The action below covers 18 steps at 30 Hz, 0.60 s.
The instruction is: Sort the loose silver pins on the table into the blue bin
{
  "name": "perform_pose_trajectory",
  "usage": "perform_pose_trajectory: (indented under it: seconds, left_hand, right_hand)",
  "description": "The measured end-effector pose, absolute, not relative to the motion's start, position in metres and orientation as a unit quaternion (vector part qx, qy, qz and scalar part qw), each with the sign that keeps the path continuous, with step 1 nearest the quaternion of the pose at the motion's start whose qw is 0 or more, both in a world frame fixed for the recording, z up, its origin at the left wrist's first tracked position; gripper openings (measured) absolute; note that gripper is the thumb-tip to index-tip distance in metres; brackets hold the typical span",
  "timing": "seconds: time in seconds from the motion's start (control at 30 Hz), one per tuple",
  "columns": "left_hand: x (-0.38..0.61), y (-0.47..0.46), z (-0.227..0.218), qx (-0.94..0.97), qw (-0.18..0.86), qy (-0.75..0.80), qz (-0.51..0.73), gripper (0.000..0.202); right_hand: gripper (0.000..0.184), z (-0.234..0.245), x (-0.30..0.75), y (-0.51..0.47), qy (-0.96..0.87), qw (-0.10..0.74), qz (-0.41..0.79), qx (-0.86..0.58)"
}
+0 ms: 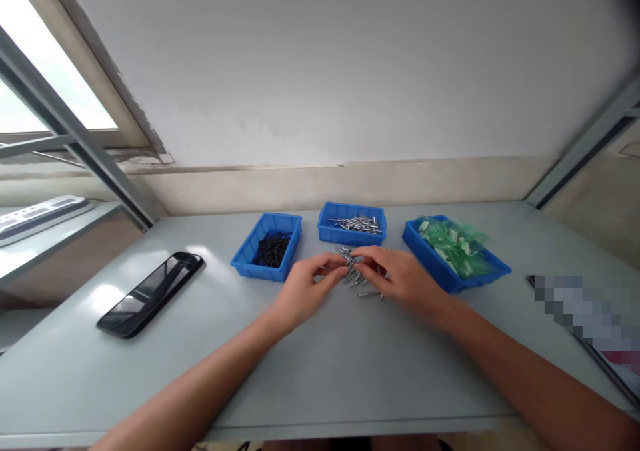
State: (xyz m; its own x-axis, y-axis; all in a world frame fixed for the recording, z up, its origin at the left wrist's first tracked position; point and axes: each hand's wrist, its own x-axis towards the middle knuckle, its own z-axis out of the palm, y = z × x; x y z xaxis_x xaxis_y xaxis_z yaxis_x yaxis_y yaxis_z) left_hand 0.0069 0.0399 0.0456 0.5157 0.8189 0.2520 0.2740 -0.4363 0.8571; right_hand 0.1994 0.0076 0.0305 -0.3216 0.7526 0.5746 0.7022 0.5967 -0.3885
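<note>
A small pile of thin silver metal fasteners [356, 279], like screws or rivets, lies on the grey table between my hands. From the left, my left hand [309, 284] closes thumb and fingers in a pinch at the pile's edge. My right hand [395, 274] pinches at the other side, its fingertips close to those of the left. Slim silver pieces show at the fingertips of both hands, though how many each grips is hidden. One loose fastener [370, 295] lies just below my right fingers. Behind the hands, a blue bin [351, 235] holds more silver fasteners.
A blue bin [257, 272] of black screws [271, 249] stands left. Another blue bin [453, 284] with green plastic bags [457, 245] is at right. A black phone-like device [150, 295] lies on the left; a blurred flat item [590, 317] sits far right. A wall rises behind.
</note>
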Motion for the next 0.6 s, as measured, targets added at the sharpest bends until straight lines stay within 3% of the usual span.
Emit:
perform_pose_trajectory:
  seconds: [0.17, 0.6]
  left_hand:
    - [0.0078, 0.038, 0.0483, 0.791, 0.381, 0.356, 0.32, 0.013]
    - [0.0047, 0.0432, 0.0512, 0.77, 0.348, 0.396, 0.36, 0.016]
  right_hand:
    - [0.019, 0.0275, 0.1995, 0.0097, -0.841, 0.361, 0.018, -0.403]
    - [0.014, 0.0345, 0.2034, 0.0082, -0.793, 0.395, -0.001, -0.463]
